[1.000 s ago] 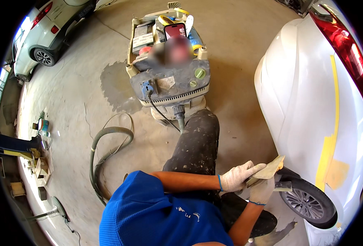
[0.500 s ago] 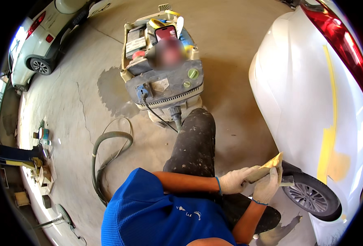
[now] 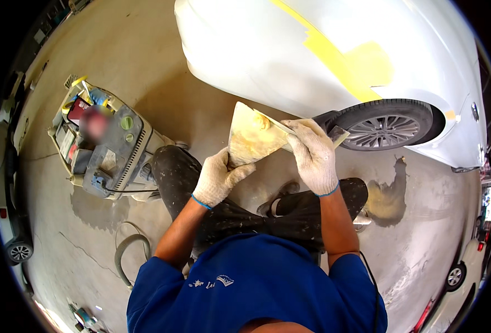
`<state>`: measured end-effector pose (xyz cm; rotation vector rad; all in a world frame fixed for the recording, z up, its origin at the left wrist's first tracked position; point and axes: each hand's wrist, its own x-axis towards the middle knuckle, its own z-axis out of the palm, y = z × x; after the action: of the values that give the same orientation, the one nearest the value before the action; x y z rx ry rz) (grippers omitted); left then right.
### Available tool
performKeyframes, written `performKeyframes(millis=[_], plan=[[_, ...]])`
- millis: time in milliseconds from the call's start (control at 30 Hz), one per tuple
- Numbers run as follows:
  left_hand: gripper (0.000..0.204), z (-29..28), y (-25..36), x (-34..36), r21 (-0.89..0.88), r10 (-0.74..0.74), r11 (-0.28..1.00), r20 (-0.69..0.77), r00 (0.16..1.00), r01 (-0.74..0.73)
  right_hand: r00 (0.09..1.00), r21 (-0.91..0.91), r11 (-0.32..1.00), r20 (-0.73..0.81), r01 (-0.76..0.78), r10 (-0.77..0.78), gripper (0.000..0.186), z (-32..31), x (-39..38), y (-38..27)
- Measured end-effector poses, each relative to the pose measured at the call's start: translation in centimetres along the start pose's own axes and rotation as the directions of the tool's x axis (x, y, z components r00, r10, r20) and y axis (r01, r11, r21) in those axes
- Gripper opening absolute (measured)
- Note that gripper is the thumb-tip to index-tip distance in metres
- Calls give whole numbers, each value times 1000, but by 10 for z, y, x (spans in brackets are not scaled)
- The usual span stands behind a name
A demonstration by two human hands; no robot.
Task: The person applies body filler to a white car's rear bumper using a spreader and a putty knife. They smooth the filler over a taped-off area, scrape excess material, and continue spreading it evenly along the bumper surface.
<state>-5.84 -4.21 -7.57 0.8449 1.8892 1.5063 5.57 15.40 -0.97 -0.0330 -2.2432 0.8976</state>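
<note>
My left hand (image 3: pixel 218 178), in a white knit glove, grips the lower edge of a flat, pale mixing board (image 3: pixel 252 139) smeared with yellow body filler. A thicker lump of filler (image 3: pixel 262 122) sits near its upper right edge. My right hand (image 3: pixel 315 158), gloved too, is closed around a flat putty scraper, its thin edge against the board by the lump. A greyish end of the scraper (image 3: pixel 338 136) sticks out past the right fingers. Beyond the hands, the white car (image 3: pixel 256 50) carries a yellow filler patch (image 3: pixel 372 62) and a yellow strip (image 3: pixel 334 55) above the rear wheel (image 3: pixel 384 130).
A wheeled dust extractor (image 3: pixel 115 158) stands left, with tape, a phone and other items on top. Its ribbed hose (image 3: pixel 124 252) curls on the floor. My knees in dark trousers (image 3: pixel 176 175) are below the hands. Another car (image 3: pixel 459 275) stands at the far right.
My view has turned right toward the car. Both hands now appear in front of me, the board's filler-covered face showing, and the scraper is at the filler lump.
</note>
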Motion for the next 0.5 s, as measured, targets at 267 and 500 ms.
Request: performKeyframes(millis=[267,500], plan=[[47,11,8,-6,-337,-4,941,-76,997,-22,752,698,650,-247,-299,611,22,-9,-36,25],[52,27,6,0,-327,133,935,-33,991,-137,628,950,241,-66,-198,775,18,43,-34,14]])
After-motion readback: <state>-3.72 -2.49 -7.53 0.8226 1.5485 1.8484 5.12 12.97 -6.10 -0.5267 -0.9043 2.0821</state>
